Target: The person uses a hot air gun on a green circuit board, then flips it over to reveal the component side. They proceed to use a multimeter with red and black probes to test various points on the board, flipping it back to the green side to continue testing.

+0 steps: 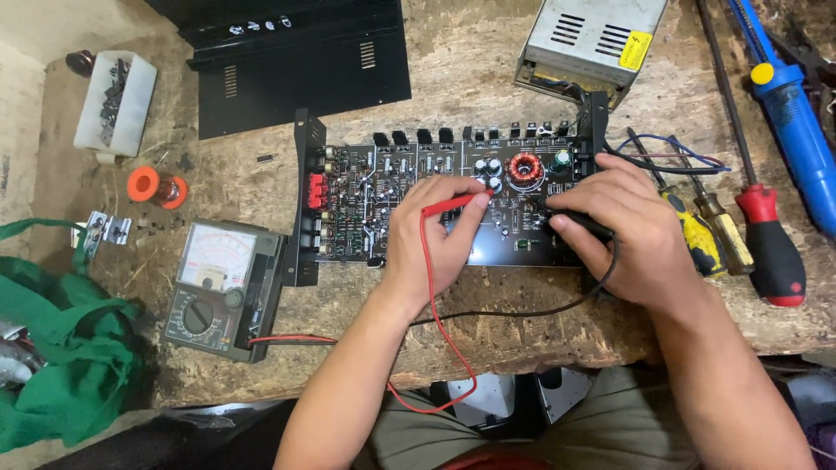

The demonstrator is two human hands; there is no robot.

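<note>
Meanwhile, a red probe (pixel 448 205) is pinched in the left hand (pixel 433 235) and a black probe (pixel 582 224) gripped by the right hand (pixel 629 228), both tips pressed onto an amplifier circuit board (pixel 418 187) mid-bench. Probing appears underway; steady contact is needed while the analog multimeter (pixel 222 287) is read.

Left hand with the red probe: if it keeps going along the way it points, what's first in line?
The left hand aims the red probe up and right across the circuit board. First in line looks like the cluster of small capacitors, then the copper toroid coil. Heights are hard to judge.
</note>
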